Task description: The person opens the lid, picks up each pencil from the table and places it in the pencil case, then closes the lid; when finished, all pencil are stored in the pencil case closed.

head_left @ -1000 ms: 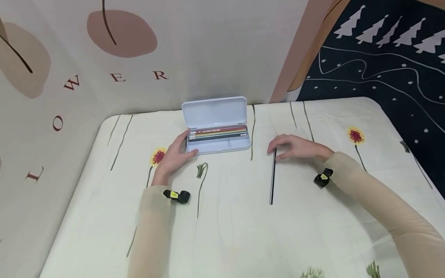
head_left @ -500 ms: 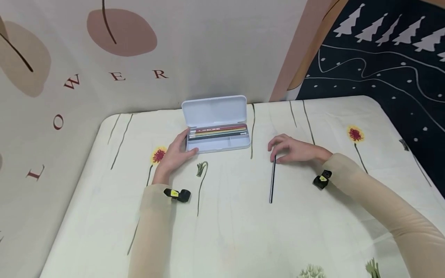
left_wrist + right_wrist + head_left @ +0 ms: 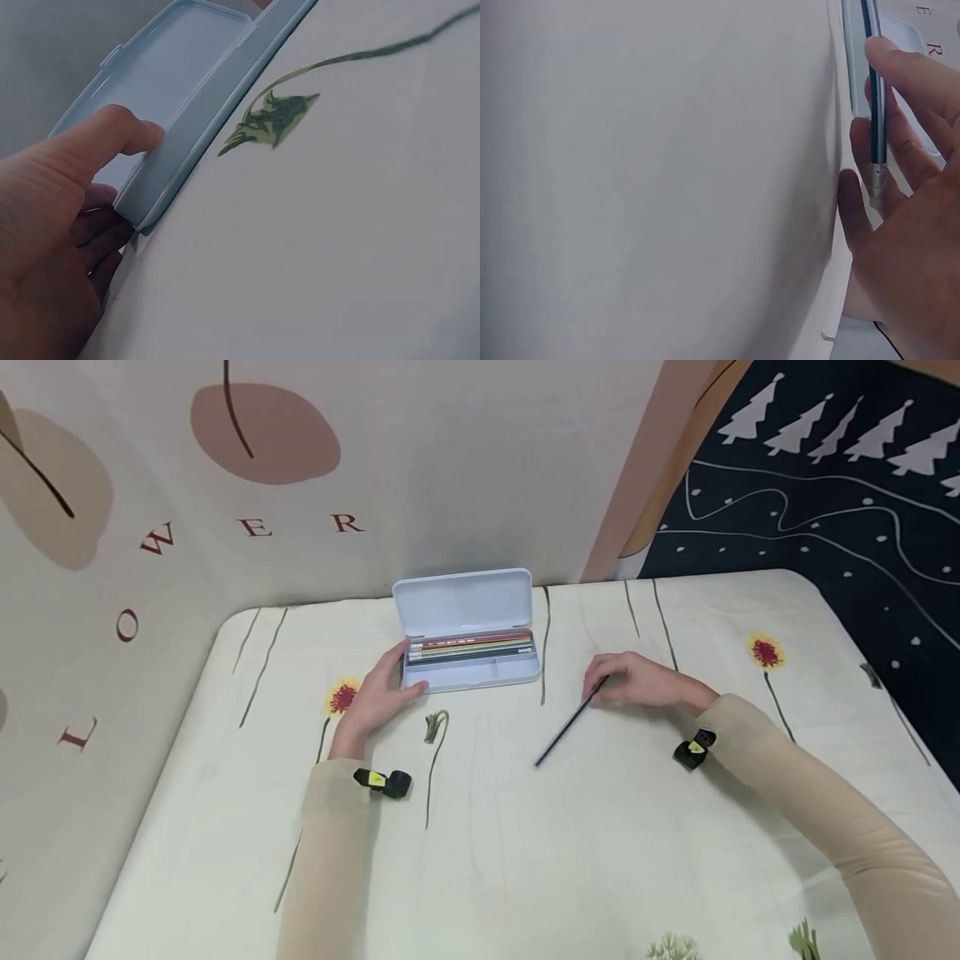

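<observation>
A pale blue pencil case (image 3: 462,602) stands at the back of the table with its lid raised. Several coloured pencils (image 3: 472,647) lie side by side in its rear compartment. My left hand (image 3: 375,697) holds the case's left end, the thumb on the front rim and the fingers round the side, as the left wrist view also shows on the case wall (image 3: 191,127). To the right of the case, my right hand (image 3: 637,681) pinches a dark pencil (image 3: 566,732) between thumb and fingers. The pencil slants toward the front left; its eraser end (image 3: 877,184) points into the palm.
A white cloth printed with flowers covers the table (image 3: 480,860). Right behind the case rises a fabric backdrop (image 3: 480,468) with printed letters, and a dark panel (image 3: 817,527) with white trees stands at the right.
The pencil has swung from nearly straight toward the front to a slant toward the front left, and the right fingers have shifted on it. My left hand and the case stay put.
</observation>
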Available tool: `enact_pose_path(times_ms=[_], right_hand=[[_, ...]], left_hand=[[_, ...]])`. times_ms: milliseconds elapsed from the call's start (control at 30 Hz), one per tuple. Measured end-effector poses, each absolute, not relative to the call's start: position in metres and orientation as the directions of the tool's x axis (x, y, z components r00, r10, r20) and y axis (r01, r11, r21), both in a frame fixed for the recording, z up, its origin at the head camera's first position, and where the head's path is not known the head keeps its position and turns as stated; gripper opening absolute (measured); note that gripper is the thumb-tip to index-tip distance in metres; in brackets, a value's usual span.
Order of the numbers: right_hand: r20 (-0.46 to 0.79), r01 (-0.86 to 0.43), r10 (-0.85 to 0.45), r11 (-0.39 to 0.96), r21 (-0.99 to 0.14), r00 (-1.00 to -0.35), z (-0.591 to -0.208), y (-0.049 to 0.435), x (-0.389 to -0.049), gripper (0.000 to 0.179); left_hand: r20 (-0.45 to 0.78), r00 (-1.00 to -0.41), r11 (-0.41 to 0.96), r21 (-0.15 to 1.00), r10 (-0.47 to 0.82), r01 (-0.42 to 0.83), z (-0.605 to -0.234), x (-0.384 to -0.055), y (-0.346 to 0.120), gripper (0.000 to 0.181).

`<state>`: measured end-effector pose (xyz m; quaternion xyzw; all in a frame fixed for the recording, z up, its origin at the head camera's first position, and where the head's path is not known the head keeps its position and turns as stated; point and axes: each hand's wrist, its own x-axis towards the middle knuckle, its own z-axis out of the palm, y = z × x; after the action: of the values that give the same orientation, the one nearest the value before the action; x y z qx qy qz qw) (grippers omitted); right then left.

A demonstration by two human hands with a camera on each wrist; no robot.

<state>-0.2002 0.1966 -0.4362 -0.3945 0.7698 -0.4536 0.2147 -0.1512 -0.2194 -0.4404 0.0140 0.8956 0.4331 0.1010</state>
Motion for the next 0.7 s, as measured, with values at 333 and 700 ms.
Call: enact_pose_path(times_ms=[333, 700], right_hand=[[0.067, -0.403, -0.777, 0.248, -0.881, -0.626, -0.433, 0.190, -0.201, 0.015], [0.053, -0.358, -0.679, 0.317, -0.878, -0.732, -0.429, 0.182, -0.203, 0.011]], left_hand=[[-0.168, -0.979, 0.622, 0.781, 0.115, -0.061, -0.440, -0.150, -0.219, 0.083], [-0.180, -0.978, 0.633, 0.770, 0.105, -0.074, -0.440, -0.151, -0.219, 0.084]])
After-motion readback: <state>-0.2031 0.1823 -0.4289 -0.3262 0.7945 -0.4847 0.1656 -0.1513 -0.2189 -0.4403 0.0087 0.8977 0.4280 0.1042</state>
